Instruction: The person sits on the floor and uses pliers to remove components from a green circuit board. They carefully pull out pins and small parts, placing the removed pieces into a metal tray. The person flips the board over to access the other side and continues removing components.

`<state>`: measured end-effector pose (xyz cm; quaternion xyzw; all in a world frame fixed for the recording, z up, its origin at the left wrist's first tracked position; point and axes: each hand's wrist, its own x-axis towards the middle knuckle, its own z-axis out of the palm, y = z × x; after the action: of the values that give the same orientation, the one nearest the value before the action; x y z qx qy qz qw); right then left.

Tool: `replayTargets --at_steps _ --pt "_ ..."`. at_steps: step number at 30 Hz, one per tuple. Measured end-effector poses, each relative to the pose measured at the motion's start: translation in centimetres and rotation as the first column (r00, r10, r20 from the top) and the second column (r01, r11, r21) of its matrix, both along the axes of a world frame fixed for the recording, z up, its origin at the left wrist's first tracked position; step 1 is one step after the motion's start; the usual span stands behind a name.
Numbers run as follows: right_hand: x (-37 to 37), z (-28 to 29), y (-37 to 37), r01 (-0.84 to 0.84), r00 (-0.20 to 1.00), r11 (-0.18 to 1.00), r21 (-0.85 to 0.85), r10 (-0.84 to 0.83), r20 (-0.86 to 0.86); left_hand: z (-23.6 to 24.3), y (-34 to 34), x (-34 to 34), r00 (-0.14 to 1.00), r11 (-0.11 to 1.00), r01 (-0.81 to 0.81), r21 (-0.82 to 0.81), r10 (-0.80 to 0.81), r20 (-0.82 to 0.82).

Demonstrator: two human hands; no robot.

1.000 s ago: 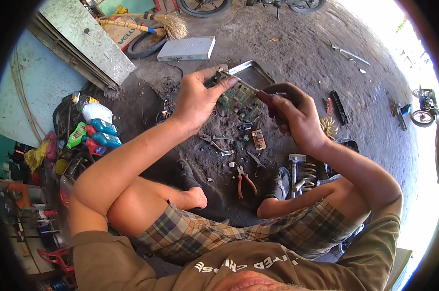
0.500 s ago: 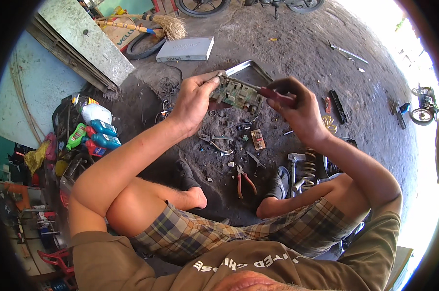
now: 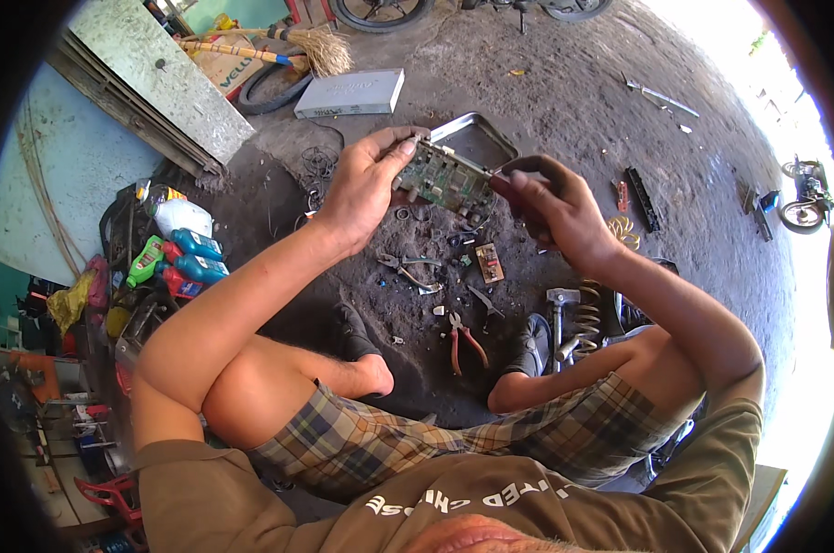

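My left hand (image 3: 366,189) grips the upper-left end of a green circuit board (image 3: 443,182), thumb on its top. My right hand (image 3: 557,207) is closed on a red-handled screwdriver (image 3: 514,189), whose shaft reaches along the board's upper edge toward my left thumb; I cannot tell what its tip touches. Beyond the board lies a metal tray (image 3: 472,120). Below it on the dirty floor are pliers (image 3: 408,272), red-handled cutters (image 3: 468,341), a small tan circuit board (image 3: 490,263) and scattered small parts.
Bottles (image 3: 196,249) cluster at left near a wall. A white box (image 3: 348,92), straw broom (image 3: 325,51) and tire (image 3: 270,92) lie farther back. Motorbikes (image 3: 804,207) stand at right and at the back. A coil spring (image 3: 585,323) and metal parts lie beside my right foot.
The board and my left hand have shifted slightly left. My right hand has tilted a little, still holding the screwdriver against the board.
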<state>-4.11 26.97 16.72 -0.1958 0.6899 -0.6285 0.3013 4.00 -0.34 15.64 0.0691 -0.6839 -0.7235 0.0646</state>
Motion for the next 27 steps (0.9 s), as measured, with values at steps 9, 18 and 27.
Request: replayTargets --at_steps 9,18,27 --pt "0.0 -0.5 -0.6 0.068 0.990 0.997 -0.040 -0.072 -0.123 0.0 0.0 0.4 0.999 0.998 0.011 -0.067 -0.008 0.038" --pt "-0.7 -1.9 -0.8 0.104 0.994 0.980 -0.171 -0.109 -0.019 -0.4 0.0 0.2 0.997 0.998 0.029 -0.051 -0.025 0.073" --pt "-0.8 -2.2 -0.7 0.082 0.996 0.981 -0.176 -0.074 0.050 -0.8 -0.2 0.3 0.995 0.999 0.035 0.019 -0.037 0.098"
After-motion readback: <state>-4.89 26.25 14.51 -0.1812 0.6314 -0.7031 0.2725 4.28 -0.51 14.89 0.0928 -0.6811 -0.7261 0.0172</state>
